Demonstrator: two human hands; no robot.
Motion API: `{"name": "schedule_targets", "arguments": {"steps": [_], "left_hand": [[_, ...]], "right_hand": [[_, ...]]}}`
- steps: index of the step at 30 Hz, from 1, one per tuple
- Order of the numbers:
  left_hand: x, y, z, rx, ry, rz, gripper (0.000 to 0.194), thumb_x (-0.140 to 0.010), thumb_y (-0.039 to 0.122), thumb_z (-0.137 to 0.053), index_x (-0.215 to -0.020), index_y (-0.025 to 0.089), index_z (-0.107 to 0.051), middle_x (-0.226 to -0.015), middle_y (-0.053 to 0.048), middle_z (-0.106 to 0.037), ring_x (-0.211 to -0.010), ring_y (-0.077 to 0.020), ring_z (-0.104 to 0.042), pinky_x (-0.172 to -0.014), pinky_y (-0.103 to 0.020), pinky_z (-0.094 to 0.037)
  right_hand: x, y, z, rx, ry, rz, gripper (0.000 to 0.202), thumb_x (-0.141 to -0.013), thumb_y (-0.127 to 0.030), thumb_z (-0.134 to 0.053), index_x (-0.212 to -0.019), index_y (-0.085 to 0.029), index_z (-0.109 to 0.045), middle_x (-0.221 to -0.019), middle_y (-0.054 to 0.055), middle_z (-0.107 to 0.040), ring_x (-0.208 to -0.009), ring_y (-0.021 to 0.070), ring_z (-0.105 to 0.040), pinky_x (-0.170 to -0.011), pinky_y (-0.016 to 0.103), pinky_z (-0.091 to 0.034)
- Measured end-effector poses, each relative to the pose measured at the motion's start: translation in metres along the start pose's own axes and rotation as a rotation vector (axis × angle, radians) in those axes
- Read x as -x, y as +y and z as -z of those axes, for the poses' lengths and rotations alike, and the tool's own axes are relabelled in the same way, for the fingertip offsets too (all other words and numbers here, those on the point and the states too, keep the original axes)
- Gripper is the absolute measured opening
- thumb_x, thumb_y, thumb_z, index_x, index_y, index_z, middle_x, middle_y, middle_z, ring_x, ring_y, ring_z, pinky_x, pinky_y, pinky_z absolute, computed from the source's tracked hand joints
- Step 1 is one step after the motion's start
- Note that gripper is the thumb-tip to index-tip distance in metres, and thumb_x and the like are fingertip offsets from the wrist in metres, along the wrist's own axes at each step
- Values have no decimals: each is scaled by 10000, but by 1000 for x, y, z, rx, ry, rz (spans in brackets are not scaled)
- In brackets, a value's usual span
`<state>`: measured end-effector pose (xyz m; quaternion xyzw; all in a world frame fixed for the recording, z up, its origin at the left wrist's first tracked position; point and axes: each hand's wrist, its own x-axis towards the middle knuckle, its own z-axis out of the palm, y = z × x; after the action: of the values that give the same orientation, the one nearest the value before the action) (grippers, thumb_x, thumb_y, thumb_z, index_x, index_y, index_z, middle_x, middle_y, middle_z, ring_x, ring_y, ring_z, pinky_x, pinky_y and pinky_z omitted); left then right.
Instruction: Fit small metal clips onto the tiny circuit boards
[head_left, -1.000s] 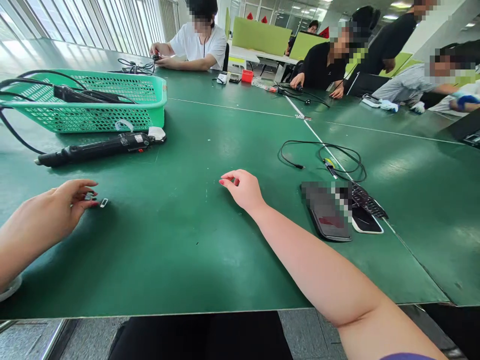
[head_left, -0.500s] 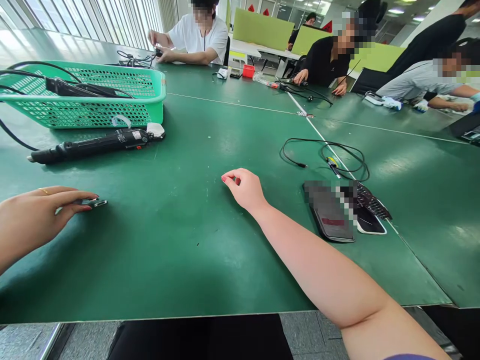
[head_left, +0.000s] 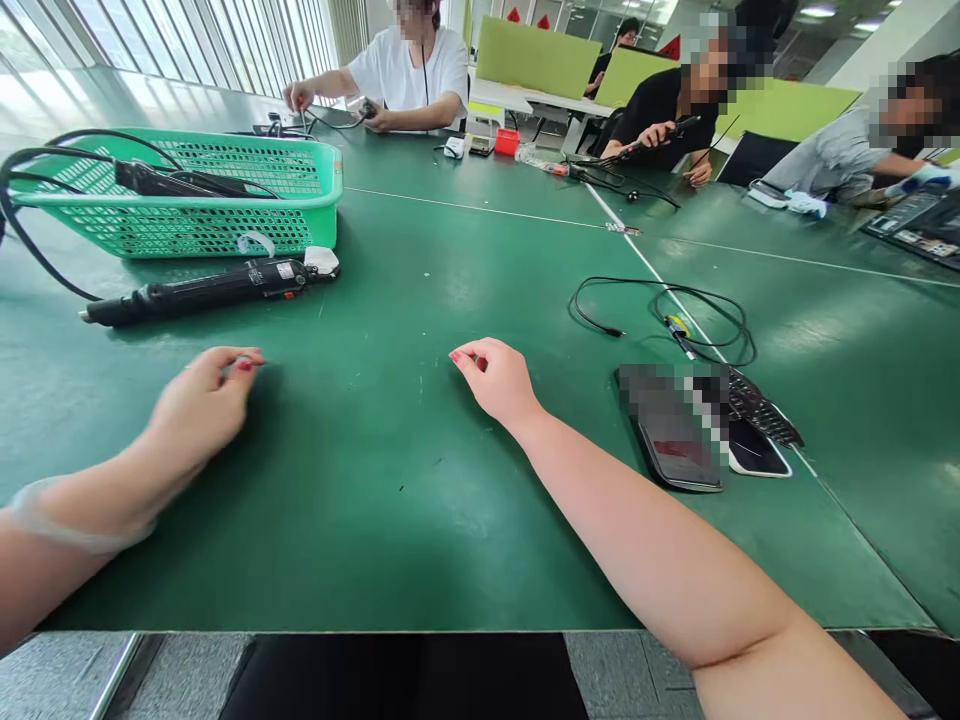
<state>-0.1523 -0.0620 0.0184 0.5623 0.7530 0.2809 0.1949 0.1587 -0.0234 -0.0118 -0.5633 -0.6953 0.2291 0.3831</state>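
Observation:
My left hand (head_left: 202, 400) is above the table at the left, just in front of a black electric screwdriver (head_left: 195, 294). Its thumb and fingers are pinched together; a tiny edge of something shows at the tips, too small to name. A pale band (head_left: 67, 520) circles the left wrist. On the table's middle my right hand (head_left: 499, 380) rests with fingers curled and thumb tip against them. Whatever that pinch may hold is hidden. To its right lie a dark phone (head_left: 664, 440) and a coiled black cable (head_left: 645, 280).
A green plastic basket (head_left: 225, 225) with corded black tools stands behind the screwdriver. Beyond the phone lie a white-edged phone (head_left: 761, 455) and a black keyboard-like piece (head_left: 765, 405). Several people work across the green table (head_left: 420, 520), one with an opened laptop (head_left: 919, 230).
My left hand has moved right and turned, its fingers now closed in a tighter pinch; the small flat piece it held is mostly hidden. My right hand stays in place.

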Motion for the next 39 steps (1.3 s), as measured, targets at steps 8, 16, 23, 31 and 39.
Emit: {"name": "schedule_targets", "arguments": {"steps": [8, 16, 23, 31, 39], "left_hand": [[16, 105, -96, 618, -286, -77, 240, -941, 309, -397, -990, 195, -602, -1223, -83, -637, -1133, -176, -558, -976, -322, -398], [13, 107, -94, 884, -239, -41, 214, -911, 298, -505, -998, 203, -676, -1001, -35, -621, -857, -122, -530, -754, -242, -405], [9, 104, -95, 982, -396, -14, 196, -899, 213, -520, -1012, 185, -677, -836, -14, -552, -654, -82, -456, -617, -224, -382], [7, 104, -98, 973, -490, 24, 206, -930, 172, -461, -999, 159, -655, -956, -46, -598, -735, -80, -596, -732, -243, -487], [8, 103, -100, 896, -557, -32, 206, -905, 120, -497, -1035, 164, -651, -990, -53, -675, -825, -108, -683, -917, -311, -520]], "right_hand": [[1, 2, -2, 30, -9, 50, 194, -877, -303, -557, -831, -218, -725, -863, 22, -700, -738, 142, -582, -721, 297, -455], [1, 3, -4, 70, -99, 41, 265, -878, -150, -485, -890, -234, -736, -935, 23, -739, -891, 172, -654, -814, 331, -489], [0, 8, -1, -140, -104, -72, 238, -868, -176, -509, -958, -224, -724, -844, 7, -731, -749, 127, -651, -766, 304, -513], [3, -1, 2, 124, -175, 102, 151, -795, -144, -616, -765, -232, -736, -793, 11, -666, -745, 138, -593, -736, 303, -477], [3, 3, -1, -318, -59, -92, 97, -813, -272, -586, -793, -203, -652, -727, -1, -712, -627, 125, -634, -663, 286, -509]]}}
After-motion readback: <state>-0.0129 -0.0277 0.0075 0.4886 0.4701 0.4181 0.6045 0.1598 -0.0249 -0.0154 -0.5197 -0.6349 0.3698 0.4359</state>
